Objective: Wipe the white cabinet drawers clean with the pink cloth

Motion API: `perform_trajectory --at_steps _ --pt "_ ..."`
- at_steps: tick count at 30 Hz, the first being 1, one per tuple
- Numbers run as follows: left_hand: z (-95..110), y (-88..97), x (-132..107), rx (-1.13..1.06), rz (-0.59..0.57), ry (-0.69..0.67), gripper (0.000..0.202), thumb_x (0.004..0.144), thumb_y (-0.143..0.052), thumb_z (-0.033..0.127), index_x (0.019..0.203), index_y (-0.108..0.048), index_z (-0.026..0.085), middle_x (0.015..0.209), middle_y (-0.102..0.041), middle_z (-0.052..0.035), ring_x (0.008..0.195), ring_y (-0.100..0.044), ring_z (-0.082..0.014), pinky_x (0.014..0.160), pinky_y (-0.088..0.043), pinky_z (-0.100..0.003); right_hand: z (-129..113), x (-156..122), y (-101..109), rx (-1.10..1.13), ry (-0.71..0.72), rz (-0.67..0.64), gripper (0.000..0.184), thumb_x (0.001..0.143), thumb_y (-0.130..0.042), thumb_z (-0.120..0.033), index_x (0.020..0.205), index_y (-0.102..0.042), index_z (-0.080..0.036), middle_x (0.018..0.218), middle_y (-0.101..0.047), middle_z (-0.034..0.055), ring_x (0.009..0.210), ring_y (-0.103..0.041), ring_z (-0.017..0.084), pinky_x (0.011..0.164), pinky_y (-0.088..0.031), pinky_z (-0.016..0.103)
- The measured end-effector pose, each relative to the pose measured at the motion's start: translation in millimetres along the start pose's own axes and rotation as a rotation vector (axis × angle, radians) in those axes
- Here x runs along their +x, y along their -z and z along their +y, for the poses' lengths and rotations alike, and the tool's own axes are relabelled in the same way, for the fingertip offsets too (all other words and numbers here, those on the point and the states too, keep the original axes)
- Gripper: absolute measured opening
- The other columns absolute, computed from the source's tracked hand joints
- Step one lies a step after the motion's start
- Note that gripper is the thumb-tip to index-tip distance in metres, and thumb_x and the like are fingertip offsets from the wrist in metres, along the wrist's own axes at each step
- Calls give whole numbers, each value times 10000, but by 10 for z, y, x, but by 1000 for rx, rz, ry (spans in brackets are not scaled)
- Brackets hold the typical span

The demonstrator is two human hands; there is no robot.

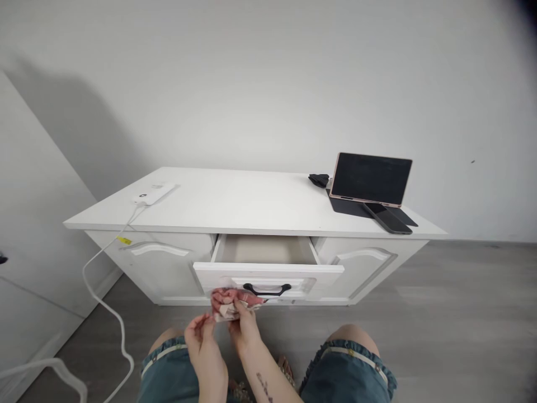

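Note:
A crumpled pink and cream cloth (222, 296) is held in front of the open drawer (268, 273). My right hand (246, 330) grips the cloth from below, its thumb pressed on top. At the cloth's lower left corner, the fingers of my left hand (202, 338) are pinched together on its edge. Just behind the cloth is the drawer's black handle (267, 291). The drawer is pulled part way out, and its pale bottom shows.
The drawer belongs to a white cabinet (243, 201) against the wall. On its top, a tablet (371, 179) stands at the right with a phone (386, 218) in front and a small black object (319, 180) beside it. A white power strip (155, 193) trails its cable down the left side.

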State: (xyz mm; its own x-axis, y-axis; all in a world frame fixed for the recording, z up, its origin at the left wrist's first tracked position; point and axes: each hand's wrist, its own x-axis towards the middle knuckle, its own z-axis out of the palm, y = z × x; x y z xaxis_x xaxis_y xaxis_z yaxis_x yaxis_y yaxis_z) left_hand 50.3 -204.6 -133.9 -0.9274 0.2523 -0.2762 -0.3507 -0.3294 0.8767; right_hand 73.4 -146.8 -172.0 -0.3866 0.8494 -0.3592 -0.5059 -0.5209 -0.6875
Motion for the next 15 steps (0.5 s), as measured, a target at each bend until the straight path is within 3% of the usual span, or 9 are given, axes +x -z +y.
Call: perform_trajectory --at_steps 3,6,9,13,15 --pt "25 35 69 -25 80 -27 179 668 -665 170 798 -561 236 838 -549 49 831 -518 -113 1050 -331 -350 -303 -121 -324 287 -144 -201 175 677 -678 -261 795 -554 -226 899 -705 47 995 -658 239 817 -574 416" --pt "15 8 101 -93 67 80 137 683 -644 129 733 -557 224 782 -562 49 797 -552 -101 991 -389 -307 -705 -264 -397 524 -186 -280 182 729 -680 -156 879 -596 -217 978 -692 7 1030 -639 166 856 -566 326" --pt "-65 -100 98 -118 -70 293 126 709 -602 79 684 -570 198 734 -631 12 772 -617 -118 864 -474 -288 -1043 -408 -237 787 -365 -294 227 790 -650 -145 1007 -587 -162 976 -672 26 964 -649 120 821 -569 255" --pt "-182 -380 19 -61 -331 568 113 731 -587 49 718 -636 149 754 -702 -55 693 -649 -135 671 -514 -251 -1348 -563 88 1271 -680 -235 302 832 -532 -47 1130 -482 -44 968 -603 64 913 -646 79 808 -556 191" --pt "-184 -535 -58 -56 -460 670 126 737 -577 29 738 -655 127 758 -712 -68 648 -645 -124 618 -513 -230 -1479 -601 250 1439 -743 -206 307 830 -487 -19 1136 -466 -29 995 -570 74 920 -647 80 815 -556 195"
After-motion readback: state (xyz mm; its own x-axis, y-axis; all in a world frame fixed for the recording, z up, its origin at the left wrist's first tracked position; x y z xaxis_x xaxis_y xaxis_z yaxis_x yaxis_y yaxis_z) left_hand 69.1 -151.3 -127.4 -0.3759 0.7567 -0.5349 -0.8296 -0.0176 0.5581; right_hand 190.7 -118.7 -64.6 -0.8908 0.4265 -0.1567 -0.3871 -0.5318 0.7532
